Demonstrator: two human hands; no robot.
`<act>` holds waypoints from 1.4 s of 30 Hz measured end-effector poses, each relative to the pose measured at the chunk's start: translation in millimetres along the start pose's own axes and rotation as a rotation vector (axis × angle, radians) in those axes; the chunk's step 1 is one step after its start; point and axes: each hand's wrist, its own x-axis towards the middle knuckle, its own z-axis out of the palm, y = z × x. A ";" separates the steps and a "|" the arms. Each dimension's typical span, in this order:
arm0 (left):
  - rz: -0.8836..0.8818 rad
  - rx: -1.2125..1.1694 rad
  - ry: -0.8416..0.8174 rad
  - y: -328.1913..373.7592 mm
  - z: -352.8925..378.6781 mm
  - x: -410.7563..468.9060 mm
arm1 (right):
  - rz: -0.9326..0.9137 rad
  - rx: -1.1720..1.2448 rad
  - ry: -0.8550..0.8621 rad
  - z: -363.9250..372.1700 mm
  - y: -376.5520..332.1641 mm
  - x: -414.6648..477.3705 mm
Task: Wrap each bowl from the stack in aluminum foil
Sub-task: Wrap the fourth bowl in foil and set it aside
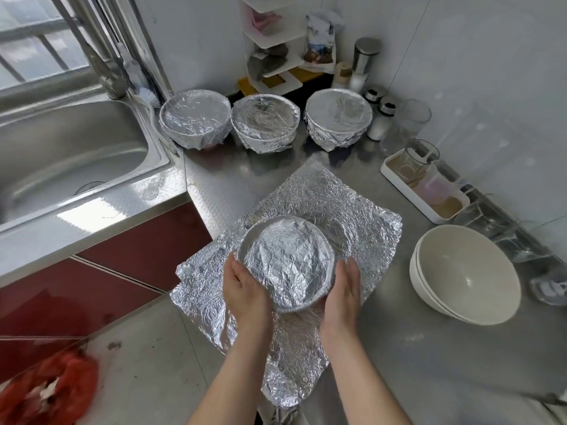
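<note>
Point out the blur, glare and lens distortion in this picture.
Head view: the wide-angle lens slants the window frame; the sink edge glares white; the red heap at lower left is smeared by blur; the foil-lined bowl, left hand and right hand are sharp; the foil sheet glints.

Bare counter (221,179) lies free between the foil sheet (337,194) and three wrapped bowls (265,122) far behind; stacked white bowls (466,271) stand right, the sink (70,154) left.

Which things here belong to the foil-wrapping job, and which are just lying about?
Job: foil-covered bowl held by left hand and right hand; foil sheet; three wrapped bowls; stack of white bowls.
Lying about: sink; faucet; corner shelf; shakers; white tray.
</note>
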 end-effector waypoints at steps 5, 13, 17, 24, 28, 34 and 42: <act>0.060 0.080 -0.031 -5.4 1.6 1.1 | -0.126 -0.026 -0.053 20.5 -11.3 8.4; 0.027 0.118 -0.163 10.3 -7.8 11.8 | -0.072 -0.071 -0.075 10.0 -20.7 11.9; 0.023 0.089 -0.276 25.6 -4.9 32.6 | -0.061 -0.135 -0.111 6.2 -34.3 23.0; -0.007 0.106 -0.361 21.7 3.4 35.6 | -0.105 -0.225 -0.134 14.6 -34.1 25.2; 0.008 0.130 -0.322 18.3 5.5 38.4 | -0.115 -0.249 -0.116 16.4 -35.0 25.7; 0.012 0.047 -0.344 32.4 2.1 35.0 | -0.029 -0.151 -0.149 18.5 -43.6 20.2; 0.072 -0.048 -0.244 88.8 -12.3 87.4 | -0.131 -0.224 -0.279 84.5 -80.1 34.9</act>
